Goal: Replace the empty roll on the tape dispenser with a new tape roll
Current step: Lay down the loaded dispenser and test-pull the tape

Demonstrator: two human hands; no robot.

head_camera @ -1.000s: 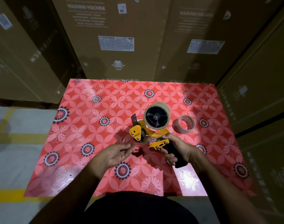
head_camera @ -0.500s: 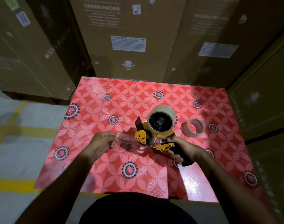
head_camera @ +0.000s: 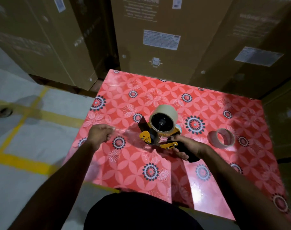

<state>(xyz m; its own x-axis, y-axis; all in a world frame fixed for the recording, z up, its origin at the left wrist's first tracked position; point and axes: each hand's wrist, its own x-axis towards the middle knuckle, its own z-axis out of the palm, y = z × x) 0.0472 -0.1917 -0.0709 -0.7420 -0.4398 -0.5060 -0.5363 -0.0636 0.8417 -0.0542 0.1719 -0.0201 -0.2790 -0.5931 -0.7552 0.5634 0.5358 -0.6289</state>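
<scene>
A yellow and black tape dispenser stands on the red flowered table, with a tan tape roll mounted on its hub. My right hand is closed around the dispenser's black handle. My left hand, to the left of the dispenser, pinches the end of a clear tape strip stretched out from the dispenser's front. An empty cardboard tape core lies on the table to the right.
Tall cardboard boxes stand against the table's far and right sides. Grey floor with yellow lines lies to the left, where someone's foot shows at the frame's edge.
My left hand has pulled away to the left from the dispenser, drawing the clear tape strip out with it. My right hand keeps holding the handle. The view shifted left.
</scene>
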